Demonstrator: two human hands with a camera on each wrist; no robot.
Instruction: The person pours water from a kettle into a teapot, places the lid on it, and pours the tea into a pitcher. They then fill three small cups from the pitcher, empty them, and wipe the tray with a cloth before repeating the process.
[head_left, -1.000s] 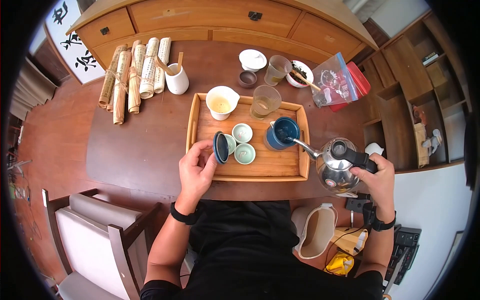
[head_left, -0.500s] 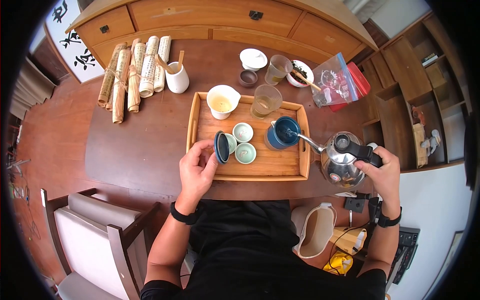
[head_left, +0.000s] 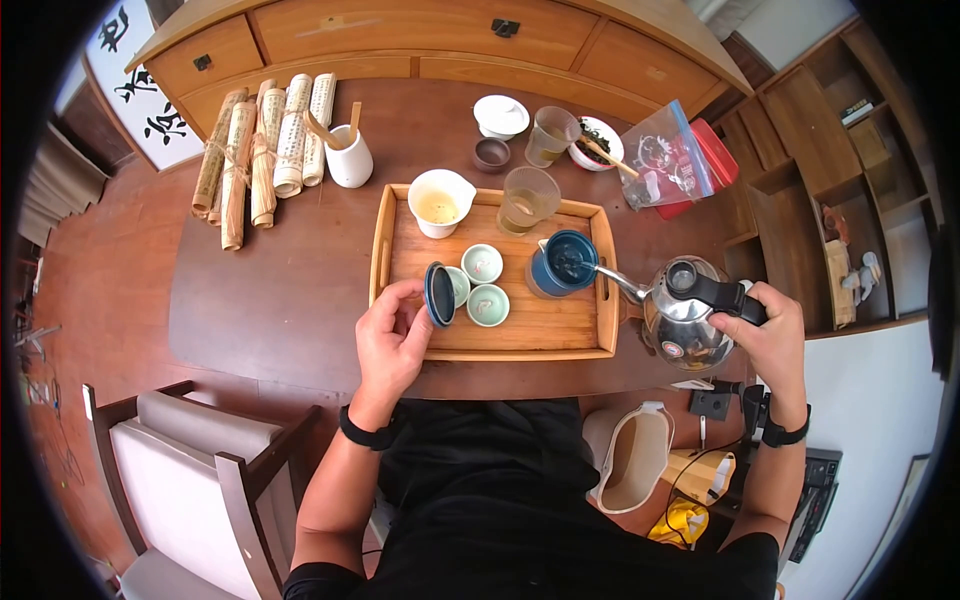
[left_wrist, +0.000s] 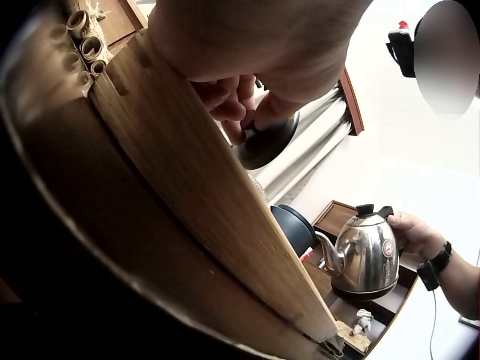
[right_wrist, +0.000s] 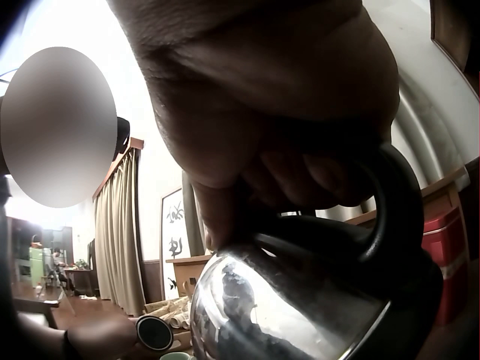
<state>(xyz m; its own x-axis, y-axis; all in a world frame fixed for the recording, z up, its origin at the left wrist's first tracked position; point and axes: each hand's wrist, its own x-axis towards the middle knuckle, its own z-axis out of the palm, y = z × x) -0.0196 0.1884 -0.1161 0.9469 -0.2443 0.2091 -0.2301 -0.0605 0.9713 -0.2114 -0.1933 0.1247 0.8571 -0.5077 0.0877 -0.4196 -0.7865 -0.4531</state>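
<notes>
My left hand (head_left: 392, 338) pinches a dark blue lid (head_left: 440, 295) on edge over the tray's left part, beside three pale green cups (head_left: 487, 305). In the left wrist view its fingers hold the knob of the lid (left_wrist: 271, 145). My right hand (head_left: 772, 335) grips the black handle of a steel kettle (head_left: 690, 325), right of the tray. The kettle's spout tip is at the mouth of a blue pot (head_left: 563, 264), and a thin stream of water shows there. The right wrist view shows the hand (right_wrist: 277, 112) curled round the handle above the shiny kettle body (right_wrist: 262, 315).
On the wooden tray (head_left: 520, 352) are a white pitcher (head_left: 438, 204) and a ribbed glass (head_left: 528, 200). Behind it stand a lidded white bowl (head_left: 500, 117), a small brown cup (head_left: 491, 154) and a bowl of leaves (head_left: 598, 145). Rolled scrolls (head_left: 238, 165) lie back left.
The right hand and kettle have shifted slightly to the right, the spout staying over the blue pot. The left hand keeps the lid in about the same place.
</notes>
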